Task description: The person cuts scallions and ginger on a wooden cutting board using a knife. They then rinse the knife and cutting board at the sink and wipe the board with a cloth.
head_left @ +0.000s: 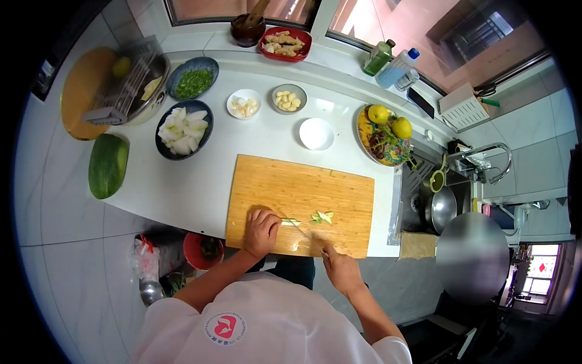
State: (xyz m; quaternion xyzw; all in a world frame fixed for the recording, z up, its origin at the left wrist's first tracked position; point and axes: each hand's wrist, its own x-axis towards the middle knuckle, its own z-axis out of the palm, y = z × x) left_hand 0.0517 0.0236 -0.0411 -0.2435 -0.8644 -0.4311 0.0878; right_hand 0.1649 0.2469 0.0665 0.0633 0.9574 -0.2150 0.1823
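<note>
My left hand (262, 232) lies on the left front part of the wooden cutting board (279, 182), its curled fingers pressing down a pale green stalk (291, 222) that looks like scallion. In my right hand (343, 268), at the board's front edge, is the handle of a kitchen knife (311, 238). Its thin blade is slightly blurred and slants up and left towards the stalk; whether it touches the stalk I cannot tell. Several cut green pieces (323, 217) lie in a small pile right of the stalk.
Behind the board stand a white bowl (316, 134), a bowl of garlic cloves (288, 99) and a small white dish (244, 104). A plate of white chunks (183, 132) and chopped greens (194, 83) are left, beside a large green melon (108, 165). A fruit plate (368, 136) and sink (465, 197) are right.
</note>
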